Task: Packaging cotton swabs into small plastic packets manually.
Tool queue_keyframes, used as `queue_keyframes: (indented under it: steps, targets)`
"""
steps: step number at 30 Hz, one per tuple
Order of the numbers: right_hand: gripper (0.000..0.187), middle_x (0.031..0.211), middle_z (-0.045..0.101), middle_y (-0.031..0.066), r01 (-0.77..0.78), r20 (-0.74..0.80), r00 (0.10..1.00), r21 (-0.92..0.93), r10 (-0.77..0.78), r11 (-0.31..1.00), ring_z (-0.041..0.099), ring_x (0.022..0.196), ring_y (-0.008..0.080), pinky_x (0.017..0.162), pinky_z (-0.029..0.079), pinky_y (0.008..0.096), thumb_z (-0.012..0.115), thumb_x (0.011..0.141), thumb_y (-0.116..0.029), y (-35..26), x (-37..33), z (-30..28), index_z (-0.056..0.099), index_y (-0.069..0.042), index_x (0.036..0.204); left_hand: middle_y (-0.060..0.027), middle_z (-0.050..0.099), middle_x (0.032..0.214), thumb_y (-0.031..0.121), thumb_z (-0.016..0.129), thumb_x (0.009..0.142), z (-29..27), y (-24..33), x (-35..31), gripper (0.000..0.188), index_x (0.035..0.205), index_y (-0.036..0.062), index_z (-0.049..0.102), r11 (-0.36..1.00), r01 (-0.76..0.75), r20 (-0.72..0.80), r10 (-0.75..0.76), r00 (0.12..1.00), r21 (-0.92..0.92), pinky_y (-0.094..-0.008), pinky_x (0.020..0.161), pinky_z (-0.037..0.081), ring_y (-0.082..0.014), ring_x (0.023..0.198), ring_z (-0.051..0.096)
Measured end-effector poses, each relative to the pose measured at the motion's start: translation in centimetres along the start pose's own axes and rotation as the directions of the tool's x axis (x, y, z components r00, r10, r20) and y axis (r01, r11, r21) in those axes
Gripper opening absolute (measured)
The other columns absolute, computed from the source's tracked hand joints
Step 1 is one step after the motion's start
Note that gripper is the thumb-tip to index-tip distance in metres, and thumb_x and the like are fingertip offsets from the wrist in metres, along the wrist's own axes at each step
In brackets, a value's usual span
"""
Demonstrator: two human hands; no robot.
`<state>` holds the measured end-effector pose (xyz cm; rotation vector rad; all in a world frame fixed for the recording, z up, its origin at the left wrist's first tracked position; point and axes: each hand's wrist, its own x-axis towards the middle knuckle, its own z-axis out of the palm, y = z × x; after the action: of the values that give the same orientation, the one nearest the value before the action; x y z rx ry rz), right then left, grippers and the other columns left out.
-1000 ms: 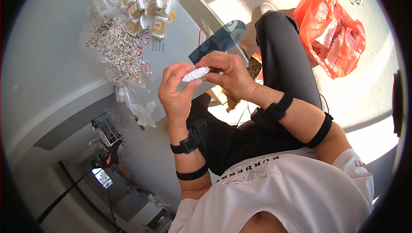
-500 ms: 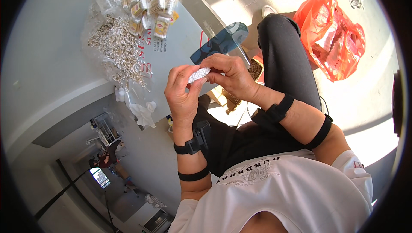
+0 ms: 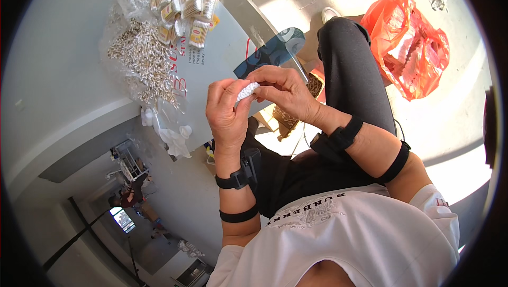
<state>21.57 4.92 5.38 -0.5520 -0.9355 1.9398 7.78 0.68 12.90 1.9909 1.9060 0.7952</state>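
Between my two hands, over the table's near edge, is a tight bundle of cotton swabs (image 3: 247, 92), its white tips facing up at me. My left hand (image 3: 227, 108) is closed around its left side. On the right, the thumb and fingers of my right hand (image 3: 286, 92) pinch the other end. The sticks below the tips are hidden by my fingers. Farther left on the table lies a big loose heap of cotton swabs (image 3: 138, 57), partly on clear plastic. Beside it, several packed bundles of swabs (image 3: 185, 4) with yellow-and-white labels are piled up.
The grey table (image 3: 222, 57) has a dark blue translucent sheet (image 3: 271, 51) at its right edge. Crumpled clear plastic (image 3: 177, 138) hangs at the near left corner. A red plastic bag (image 3: 407, 49) stands on the floor at right, past my knee. Another person (image 3: 129, 197) is far off at lower left.
The bundle has shifted slightly right and tilted a bit more between my fingers. My left hand has moved a little right with it; my right fingers have changed their pinch slightly.
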Motion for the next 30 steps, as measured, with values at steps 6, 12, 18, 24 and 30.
queue_keyframes:
  steps: [6,12,18,24,30]
  targets:
    - [0.018,0.09,0.064,0.0056,-0.074,0.004,0.997,0.026,0.074,0.997,0.063,0.079,0.0098,0.074,0.053,0.0245,0.056,0.086,-0.001,0.02,0.01,-0.42,0.066,0.005,0.1,-0.0058,0.059,0.097,-0.008,0.073,0.073,0.21,-0.09,0.2,0.03,0.1,0.0025,0.066,0.997,-0.065,0.016,0.065,0.998,0.03,-0.0255,0.066,0.051,-0.015,0.084,0.059]
    - [0.015,0.093,0.065,0.0041,-0.082,0.011,0.997,0.041,0.081,0.996,0.06,0.079,0.0075,0.074,0.052,0.0229,0.058,0.089,-0.004,0.23,0.16,-0.53,0.066,0.003,0.101,-0.0058,0.058,0.094,-0.007,0.074,0.071,0.51,-0.16,0.24,0.03,0.098,0.0043,0.067,1.0,-0.024,0.001,0.024,1.0,-0.002,-0.028,0.067,0.049,-0.0184,0.084,0.058]
    - [0.013,0.094,0.066,0.0039,-0.071,-0.008,0.997,0.054,0.072,0.996,0.059,0.078,0.0067,0.07,0.051,0.0222,0.06,0.089,-0.006,0.1,0.18,-0.6,0.067,0.003,0.096,-0.0044,0.058,0.095,-0.006,0.075,0.073,0.7,-0.14,0.35,0.027,0.097,0.0038,0.066,0.999,-0.05,0.011,0.05,0.999,0.018,-0.0229,0.06,0.047,-0.0124,0.081,0.058]
    - [0.012,0.093,0.066,0.0034,-0.085,-0.017,0.996,0.043,0.086,0.995,0.059,0.077,0.0067,0.069,0.051,0.0219,0.061,0.089,-0.007,0.27,0.2,-0.62,0.068,0.002,0.094,-0.0037,0.059,0.094,-0.004,0.078,0.071,0.99,-0.28,0.25,0.027,0.095,0.0039,0.067,1.0,-0.021,-0.011,0.021,1.0,0.015,-0.0227,0.058,0.046,-0.0113,0.078,0.057]
    - [0.01,0.093,0.066,0.0043,-0.095,-0.009,0.995,0.059,0.096,0.994,0.06,0.075,0.0073,0.068,0.051,0.0218,0.062,0.088,-0.006,0.17,0.31,-0.81,0.068,0.001,0.093,-0.0032,0.06,0.092,-0.005,0.079,0.069,0.85,-0.3,0.22,0.029,0.095,0.004,0.067,1.0,-0.024,-0.008,0.024,1.0,0.015,-0.0225,0.058,0.046,-0.0111,0.078,0.058]
